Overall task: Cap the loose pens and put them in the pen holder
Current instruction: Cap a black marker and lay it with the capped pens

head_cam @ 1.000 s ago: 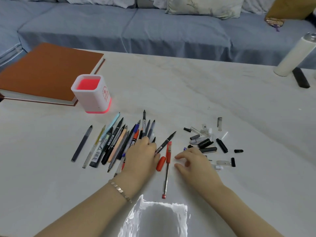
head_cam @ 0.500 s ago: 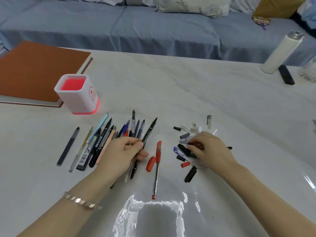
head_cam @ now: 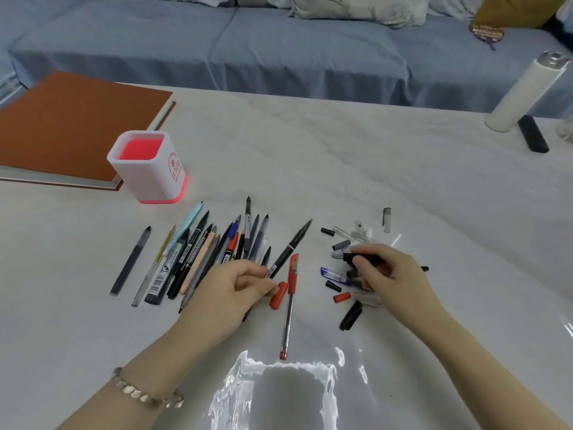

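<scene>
Several uncapped pens point(head_cam: 198, 256) lie fanned out on the white table, below a white pen holder point(head_cam: 148, 169) with a pink inside. My left hand point(head_cam: 238, 290) grips the lower end of a black pen point(head_cam: 293, 243) that points up and to the right. A red pen point(head_cam: 290, 302) and a loose red cap point(head_cam: 278, 294) lie just right of that hand. My right hand point(head_cam: 387, 271) rests on the pile of loose caps point(head_cam: 347, 240) and pinches a black cap point(head_cam: 361, 258) between thumb and fingers.
A brown book point(head_cam: 71, 128) lies behind the holder at the left. A white bottle point(head_cam: 527, 91) and a black bar point(head_cam: 533, 133) stand at the far right. A blue sofa point(head_cam: 279, 48) runs behind the table. Glare shines on the near table edge point(head_cam: 279, 392).
My left hand closed on the black pen and drew it out of the row. My right hand moved right onto the cap pile and took hold of a black cap.
</scene>
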{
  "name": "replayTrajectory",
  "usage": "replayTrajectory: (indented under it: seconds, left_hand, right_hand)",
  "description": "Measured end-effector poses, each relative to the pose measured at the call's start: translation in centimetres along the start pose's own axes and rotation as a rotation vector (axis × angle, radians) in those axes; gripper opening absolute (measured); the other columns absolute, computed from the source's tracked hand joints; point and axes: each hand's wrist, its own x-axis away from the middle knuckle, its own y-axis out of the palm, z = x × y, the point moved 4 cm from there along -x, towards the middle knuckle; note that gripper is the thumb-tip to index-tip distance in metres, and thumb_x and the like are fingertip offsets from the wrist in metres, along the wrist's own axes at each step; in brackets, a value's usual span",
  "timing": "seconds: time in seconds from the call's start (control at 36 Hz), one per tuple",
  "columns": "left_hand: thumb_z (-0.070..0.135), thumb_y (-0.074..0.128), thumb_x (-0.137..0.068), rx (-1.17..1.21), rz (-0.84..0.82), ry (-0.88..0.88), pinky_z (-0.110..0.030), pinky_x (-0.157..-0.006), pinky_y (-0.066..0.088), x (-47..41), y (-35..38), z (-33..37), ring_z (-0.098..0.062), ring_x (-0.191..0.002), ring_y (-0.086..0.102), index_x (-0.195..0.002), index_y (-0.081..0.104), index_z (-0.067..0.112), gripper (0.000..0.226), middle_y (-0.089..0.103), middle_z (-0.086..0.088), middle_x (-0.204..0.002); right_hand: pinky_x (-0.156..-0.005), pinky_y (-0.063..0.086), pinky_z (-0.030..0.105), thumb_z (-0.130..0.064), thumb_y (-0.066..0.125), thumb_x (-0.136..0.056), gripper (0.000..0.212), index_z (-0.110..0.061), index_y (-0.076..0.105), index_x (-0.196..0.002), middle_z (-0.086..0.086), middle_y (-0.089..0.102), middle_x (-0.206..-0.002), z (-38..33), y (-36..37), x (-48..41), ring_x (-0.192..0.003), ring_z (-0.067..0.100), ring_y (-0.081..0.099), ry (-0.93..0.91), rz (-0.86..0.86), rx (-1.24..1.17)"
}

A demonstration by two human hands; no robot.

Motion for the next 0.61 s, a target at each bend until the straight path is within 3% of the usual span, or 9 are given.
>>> replayTrajectory:
  seconds: [0.06, 0.14, 0.19, 0.36, 0.61]
  left_hand:
    - [0.011, 0.066, -0.080, -0.048, 0.019, 0.037, -0.022, -0.081, 0.051, 0.4, 0.2, 0.1, -0.002, -0.074, 0.067, -0.076, 0.062, 0.032, 0.022, 0.073, 0.010, -0.069]
    - [0.007, 0.067, -0.079, -0.063, 0.007, 0.092, -0.012, -0.065, 0.047, 1.2, 0.6, 0.6, 0.004, -0.063, 0.062, -0.070, 0.066, 0.031, 0.026, 0.071, 0.011, -0.068]
    - [0.007, 0.067, -0.078, -0.089, -0.012, 0.118, -0.010, -0.061, 0.046, 1.5, 0.5, 0.7, 0.004, -0.061, 0.060, -0.071, 0.068, 0.029, 0.024, 0.071, 0.011, -0.070]
    - [0.012, 0.069, -0.077, -0.151, -0.026, 0.161, -0.011, -0.066, 0.046, 2.0, 0.0, 0.6, 0.006, -0.068, 0.061, -0.076, 0.070, 0.030, 0.018, 0.070, 0.019, -0.073]
    - [0.013, 0.070, -0.076, -0.142, -0.010, 0.181, -0.009, -0.067, 0.047, 2.1, -0.1, 0.5, 0.004, -0.071, 0.063, -0.073, 0.070, 0.034, 0.021, 0.070, 0.017, -0.076]
  right_hand:
    - [-0.051, 0.040, 0.006, -0.009, 0.060, -0.084, 0.019, -0.026, 0.066, -0.078, -0.005, 0.056, -0.051, -1.0, -0.8, 0.6, -0.046, 0.004, 0.049, 0.045, 0.008, -0.205]
    - [-0.049, 0.041, 0.008, -0.004, 0.060, -0.083, 0.015, -0.018, 0.066, -0.079, -0.008, 0.054, -0.045, -2.5, -1.9, 1.2, -0.043, 0.002, 0.048, 0.063, 0.032, -0.385]
    - [-0.049, 0.040, 0.008, -0.005, 0.060, -0.083, 0.015, -0.018, 0.066, -0.080, -0.009, 0.053, -0.046, -3.2, -2.3, 1.4, -0.044, 0.002, 0.047, 0.050, 0.035, -0.407]
    - [-0.050, 0.039, 0.006, -0.007, 0.052, -0.088, 0.017, -0.017, 0.066, -0.085, -0.015, 0.056, -0.047, -4.2, -1.9, 2.0, -0.045, -0.001, 0.047, 0.040, -0.045, -0.416]
    - [-0.047, 0.041, 0.008, -0.007, 0.051, -0.088, 0.020, -0.017, 0.068, -0.087, -0.011, 0.052, -0.053, -3.9, -0.8, 2.2, -0.047, 0.003, 0.044, 0.076, -0.084, -0.436]
